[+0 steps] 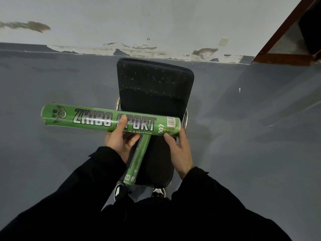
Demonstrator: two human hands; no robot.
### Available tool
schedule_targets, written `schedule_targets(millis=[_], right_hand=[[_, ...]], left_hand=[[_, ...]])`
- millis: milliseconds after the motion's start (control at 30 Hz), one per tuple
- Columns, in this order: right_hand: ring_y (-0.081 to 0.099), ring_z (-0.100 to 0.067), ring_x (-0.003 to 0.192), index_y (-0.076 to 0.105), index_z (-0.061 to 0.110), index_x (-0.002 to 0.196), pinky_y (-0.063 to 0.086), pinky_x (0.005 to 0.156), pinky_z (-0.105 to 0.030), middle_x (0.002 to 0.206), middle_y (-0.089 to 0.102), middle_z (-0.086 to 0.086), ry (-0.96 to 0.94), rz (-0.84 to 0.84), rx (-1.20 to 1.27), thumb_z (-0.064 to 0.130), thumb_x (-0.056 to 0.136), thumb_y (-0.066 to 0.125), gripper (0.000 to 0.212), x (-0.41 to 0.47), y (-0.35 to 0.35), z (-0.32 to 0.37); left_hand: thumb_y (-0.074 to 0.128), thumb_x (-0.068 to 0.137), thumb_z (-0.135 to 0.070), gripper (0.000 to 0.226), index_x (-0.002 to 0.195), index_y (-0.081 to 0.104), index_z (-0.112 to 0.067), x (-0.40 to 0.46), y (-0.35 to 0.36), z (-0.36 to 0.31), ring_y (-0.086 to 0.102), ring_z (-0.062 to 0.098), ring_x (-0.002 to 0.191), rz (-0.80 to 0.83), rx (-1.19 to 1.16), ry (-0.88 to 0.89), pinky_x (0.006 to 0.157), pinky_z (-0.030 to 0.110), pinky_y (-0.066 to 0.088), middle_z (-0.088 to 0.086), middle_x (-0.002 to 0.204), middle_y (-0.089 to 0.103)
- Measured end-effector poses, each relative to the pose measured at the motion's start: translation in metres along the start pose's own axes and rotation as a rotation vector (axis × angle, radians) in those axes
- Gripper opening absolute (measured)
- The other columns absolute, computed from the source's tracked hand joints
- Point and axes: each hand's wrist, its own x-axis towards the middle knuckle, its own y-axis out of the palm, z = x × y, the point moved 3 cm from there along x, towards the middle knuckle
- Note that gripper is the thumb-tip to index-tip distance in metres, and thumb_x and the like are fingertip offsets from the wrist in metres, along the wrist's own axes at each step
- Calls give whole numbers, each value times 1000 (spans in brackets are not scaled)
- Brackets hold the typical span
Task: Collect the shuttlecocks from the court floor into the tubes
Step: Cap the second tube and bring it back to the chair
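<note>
A green shuttlecock tube [86, 117] with silver lettering lies crosswise in front of me, above a black chair. My left hand [119, 138] grips it near the middle, thumb over the lettering. My right hand [177, 146] touches its right end with thumb and fingertips. A second green tube [137, 160] lies lengthwise on the chair seat, below the first, its near end sticking out over the seat's front edge. No shuttlecock is visible.
The black chair [154, 84] with metal frame stands against a grey wall with peeling paint [139, 47]. Grey court floor [52, 136] lies on both sides. A dark red frame [281, 58] rises at the upper right. My shoes [119, 190] show under the seat.
</note>
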Motion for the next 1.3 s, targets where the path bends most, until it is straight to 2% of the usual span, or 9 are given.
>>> schedule_targets(millis=[167, 300, 533, 733, 867, 967, 1100, 1200, 1300], right_hand=[[60, -1, 122, 61, 28, 134, 44, 109, -31, 130, 67, 11, 230, 73, 224, 37, 107, 43, 34, 13, -13, -12], [65, -24, 122, 62, 14, 129, 51, 104, -40, 126, 71, -8, 274, -115, 462, 26, 107, 41, 32, 25, -30, -14], [67, -13, 102, 77, 22, 95, 53, 92, -30, 97, 76, 5, 173, -222, 168, 17, 102, 56, 23, 15, -35, -10], [65, -3, 103, 77, 27, 100, 53, 92, -30, 107, 72, 7, 44, -79, 13, 23, 98, 63, 14, 13, -41, -12], [57, 3, 125, 49, 37, 143, 50, 106, -34, 141, 53, 17, 71, 77, 117, 28, 99, 62, 47, 19, -47, -10], [63, -14, 123, 46, 45, 144, 57, 97, -43, 144, 52, 5, 147, 72, 231, 43, 97, 60, 48, 17, -37, -7], [74, -24, 96, 65, 25, 123, 63, 72, -40, 123, 67, -13, 181, -133, 243, 29, 96, 67, 28, 18, -32, -4], [76, -25, 92, 68, 22, 118, 62, 67, -39, 117, 70, -15, 239, -164, 258, 28, 96, 66, 23, 21, -41, -7], [76, -23, 88, 69, 22, 119, 62, 66, -40, 113, 71, -15, 279, -164, 237, 29, 95, 68, 25, 23, -47, -10]], left_hand=[[72, 96, -29, 52, 143, 56, -13, 0, -10, 8, 80, 16, 88, -61, -28, -18, 81, 41, 66, 7, 109, 77], [70, 96, -30, 37, 130, 63, -15, 6, -11, 9, 80, 19, 91, -25, -46, -66, 78, 40, 66, 11, 115, 76], [67, 99, -30, 19, 112, 66, -17, 5, -10, 21, 77, 24, 98, -10, -105, -122, 84, 43, 64, 6, 89, 82], [64, 101, -35, 21, 107, 66, -15, 7, -22, 23, 79, 21, 87, 3, -123, -190, 79, 38, 65, 5, 85, 81], [68, 98, -39, 32, 118, 67, -14, 7, -24, 22, 79, 22, 93, 50, -83, -225, 76, 38, 66, 8, 103, 80], [68, 97, -38, 31, 119, 67, -15, 1, -16, 26, 78, 24, 100, 89, -10, -218, 80, 38, 66, 11, 112, 78], [70, 91, -46, 47, 127, 65, -18, -9, -9, 26, 75, 28, 110, 98, 48, -207, 87, 41, 64, 14, 117, 78], [76, 76, -67, 71, 126, 64, -18, 2, -31, 4, 76, 26, 104, -45, -9, -119, 87, 46, 63, 8, 115, 77], [80, 77, -65, 65, 128, 59, -31, 21, -76, -27, 72, 20, 104, -341, -29, 30, 84, 46, 61, -2, 115, 73]])
